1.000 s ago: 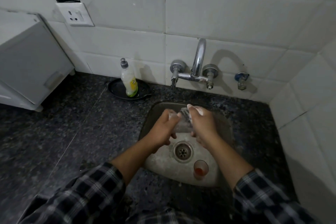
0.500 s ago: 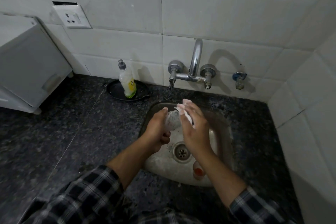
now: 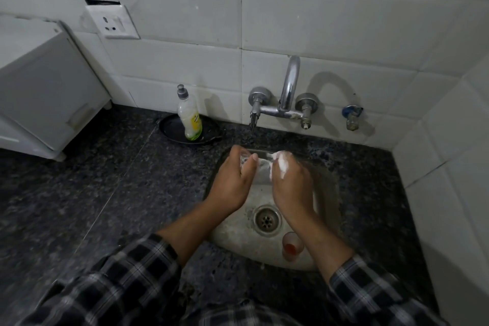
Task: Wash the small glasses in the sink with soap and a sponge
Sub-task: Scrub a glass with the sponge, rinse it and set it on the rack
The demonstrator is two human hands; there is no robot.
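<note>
Over the back of the steel sink (image 3: 328, 193) my left hand (image 3: 234, 182) grips a small soapy glass (image 3: 260, 171) lying on its side. My right hand (image 3: 291, 182) is closed at the glass's mouth end, foam on its fingers; the sponge is mostly hidden inside that hand. A second small glass (image 3: 291, 246) with red liquid at its bottom stands upright in the sink near the front, beside the drain (image 3: 266, 220). The soap bottle (image 3: 189, 116) stands on a black dish (image 3: 169, 128) at the back left.
A chrome wall tap (image 3: 287, 98) hangs above the sink's back edge, no water visibly running. A small blue valve (image 3: 351, 116) sits to its right. A grey appliance (image 3: 39, 82) occupies the dark granite counter (image 3: 92, 180) at left. Tiled wall closes the right side.
Both hands have moved toward the back of the sink with the glass, and more foam shows on my right fingers. The red-tinted glass has stayed in place.
</note>
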